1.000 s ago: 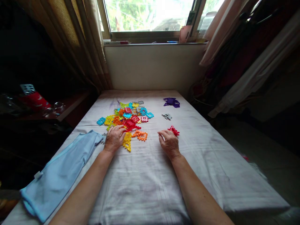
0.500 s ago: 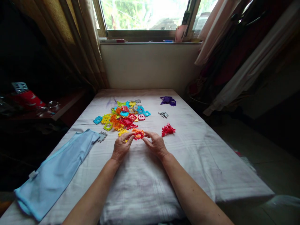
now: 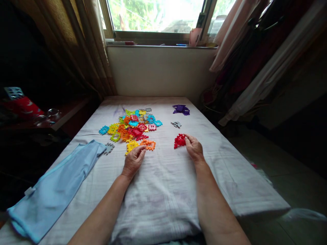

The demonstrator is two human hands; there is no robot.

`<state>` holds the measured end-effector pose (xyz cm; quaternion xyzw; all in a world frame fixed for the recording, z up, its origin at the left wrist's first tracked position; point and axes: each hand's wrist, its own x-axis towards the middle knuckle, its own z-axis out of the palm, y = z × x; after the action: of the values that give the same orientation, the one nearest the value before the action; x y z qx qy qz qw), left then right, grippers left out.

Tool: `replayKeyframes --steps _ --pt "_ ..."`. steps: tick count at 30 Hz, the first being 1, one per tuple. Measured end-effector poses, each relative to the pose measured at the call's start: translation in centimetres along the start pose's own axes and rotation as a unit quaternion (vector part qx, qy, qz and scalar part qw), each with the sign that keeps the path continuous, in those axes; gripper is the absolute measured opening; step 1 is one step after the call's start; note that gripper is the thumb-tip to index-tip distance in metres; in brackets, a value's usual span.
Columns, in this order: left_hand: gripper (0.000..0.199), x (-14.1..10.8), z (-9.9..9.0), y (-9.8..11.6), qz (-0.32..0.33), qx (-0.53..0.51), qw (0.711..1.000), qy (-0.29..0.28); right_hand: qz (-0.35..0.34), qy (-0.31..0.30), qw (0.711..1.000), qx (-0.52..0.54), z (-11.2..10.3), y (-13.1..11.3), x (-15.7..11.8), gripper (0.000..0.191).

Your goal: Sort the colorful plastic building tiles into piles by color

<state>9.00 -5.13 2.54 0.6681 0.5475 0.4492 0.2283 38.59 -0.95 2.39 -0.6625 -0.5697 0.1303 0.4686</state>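
Both hands are over the desk (image 3: pixel 163 200), apart from each other. The left hand (image 3: pixel 133 160) is loosely bent, with a small gap between thumb and forefinger, its fingertips at the near edges of a yellow piece (image 3: pixel 131 146) and an orange piece (image 3: pixel 151 145); whether they touch either is too fine to tell. The right hand (image 3: pixel 193 148) has its thumb and fingers bent at the right side of the red pieces (image 3: pixel 180 140), which lie together on the desk; it cannot be told whether the fingers grip one or only rest against it.

Beyond the red pieces lie some gray pieces (image 3: pixel 176 124), and past those, near the far edge, a group of purple pieces (image 3: pixel 181 109). A mixed pile (image 3: pixel 133 124) in yellow, orange, red, blue, green and gray spreads over the left half, just beyond the left hand. One gray square (image 3: pixel 109 148) lies at the end of a blue cloth (image 3: pixel 57 190), which runs along the desk's left side. At the back, a pink cup (image 3: pixel 195 36) stands on the sill (image 3: pixel 158 46) below the window (image 3: pixel 153 15).
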Motion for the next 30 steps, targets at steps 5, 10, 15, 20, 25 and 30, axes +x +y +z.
replayKeyframes --steps 5,10,15,20,25,30 --pt "0.027 -0.1 0.0 0.0 0.019 0.016 1.000 -0.005 0.059 -0.006 0.997 -0.040 -1.6 2.8 0.6 0.030" --pt "0.026 -0.1 -0.2 -0.3 0.023 0.038 0.999 0.006 0.021 -0.010 0.999 -0.047 -0.7 3.8 0.5 0.028" --pt "0.026 0.9 -0.5 -1.1 0.029 0.122 0.992 0.031 -0.020 0.070 0.994 -0.084 -0.1 3.8 0.5 0.031" --pt "0.027 3.5 -1.2 -1.3 0.044 0.285 0.957 0.004 -0.022 0.127 0.988 -0.081 -0.2 3.1 0.3 0.032" --pt "0.033 6.1 -1.6 -0.4 -0.007 0.445 0.894 -0.061 -0.031 0.087 0.993 -0.068 0.2 2.0 -0.2 0.030" --pt "0.026 7.7 -1.1 -0.2 -0.028 0.461 0.884 -0.078 -0.058 0.097 0.992 -0.059 0.5 1.5 -0.4 0.028"
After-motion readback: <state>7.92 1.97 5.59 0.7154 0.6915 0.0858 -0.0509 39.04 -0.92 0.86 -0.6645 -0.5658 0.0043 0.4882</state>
